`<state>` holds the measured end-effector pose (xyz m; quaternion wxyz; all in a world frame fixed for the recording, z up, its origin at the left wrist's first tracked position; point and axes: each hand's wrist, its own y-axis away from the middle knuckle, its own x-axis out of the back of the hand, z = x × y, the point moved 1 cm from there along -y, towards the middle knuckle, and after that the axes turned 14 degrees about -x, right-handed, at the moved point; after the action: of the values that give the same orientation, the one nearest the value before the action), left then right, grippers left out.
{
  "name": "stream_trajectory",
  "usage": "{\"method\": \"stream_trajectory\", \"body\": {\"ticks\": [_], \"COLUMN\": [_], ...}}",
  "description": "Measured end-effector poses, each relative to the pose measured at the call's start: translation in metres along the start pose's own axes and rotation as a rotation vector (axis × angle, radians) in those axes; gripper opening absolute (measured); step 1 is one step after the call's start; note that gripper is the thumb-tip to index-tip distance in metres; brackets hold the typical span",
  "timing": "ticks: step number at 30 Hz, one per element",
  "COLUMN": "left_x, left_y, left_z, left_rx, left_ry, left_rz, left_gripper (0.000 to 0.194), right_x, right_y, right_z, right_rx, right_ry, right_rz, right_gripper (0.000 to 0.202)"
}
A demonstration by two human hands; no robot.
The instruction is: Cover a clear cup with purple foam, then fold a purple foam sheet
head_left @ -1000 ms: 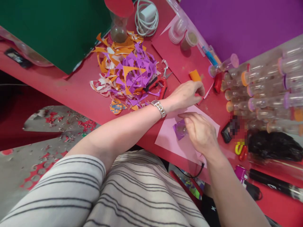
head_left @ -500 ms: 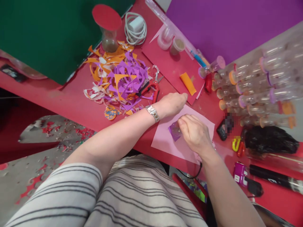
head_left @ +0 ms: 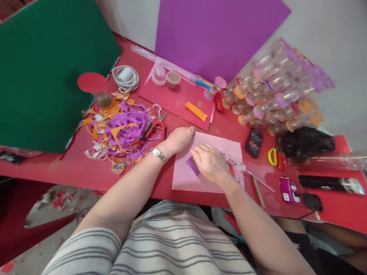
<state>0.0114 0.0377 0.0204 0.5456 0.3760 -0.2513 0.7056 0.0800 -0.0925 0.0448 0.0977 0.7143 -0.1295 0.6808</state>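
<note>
On a pink sheet (head_left: 183, 181) at the table's front lies a small purple piece of paper (head_left: 191, 166). My right hand (head_left: 210, 163) is closed over it, gripping a clear plastic piece that is now almost entirely behind the fingers. My left hand (head_left: 182, 139), with a metal watch at the wrist, is at the sheet's upper left edge. Its fingers curl downward, their tips turned away from me, and what they hold, if anything, is hidden. Red-handled snips (head_left: 160, 128) lie just left of that hand. A hot glue gun (head_left: 236, 164), partly covered, rests beside my right wrist.
Purple and orange paper scraps (head_left: 126, 122) heap at the left. Clear plastic hourglass shapes (head_left: 272, 91) are stacked at the right back. Yellow-and-red-handled scissors (head_left: 276, 158), a black bag (head_left: 308, 141) and a black cylinder (head_left: 323, 182) lie on the right. Green board (head_left: 51, 68) stands at left.
The view has swung to the right and tilted up, showing more of the table's right side. My right hand now covers more of the clear piece. My left hand stays at the sheet's edge.
</note>
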Motion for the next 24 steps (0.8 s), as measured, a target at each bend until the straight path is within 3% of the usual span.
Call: {"method": "stream_trajectory", "body": {"ticks": [6, 15, 21, 24], "left_x": [0.005, 0.013, 0.011, 0.005], "left_y": [0.002, 0.005, 0.008, 0.007], "left_z": [-0.003, -0.010, -0.012, -0.011], "left_rx": [-0.065, -0.233, -0.401, -0.463], "left_ry": [0.046, 0.207, 0.243, 0.298], "left_rz": [-0.017, -0.043, -0.185, -0.240], "left_gripper": [0.022, 0.022, 0.012, 0.024], "right_x": [-0.004, -0.002, 0.001, 0.003], "right_y": [-0.004, -0.001, -0.001, -0.002], "right_z": [-0.009, -0.008, 0.004, 0.012], "right_rx": [-0.222, -0.248, -0.279, -0.337], "right_ry": [-0.007, -0.113, -0.494, -0.713], "right_rz": [0.010, 0.027, 0.102, 0.109], "right_gripper": [0.040, 0.038, 0.040, 0.037]}}
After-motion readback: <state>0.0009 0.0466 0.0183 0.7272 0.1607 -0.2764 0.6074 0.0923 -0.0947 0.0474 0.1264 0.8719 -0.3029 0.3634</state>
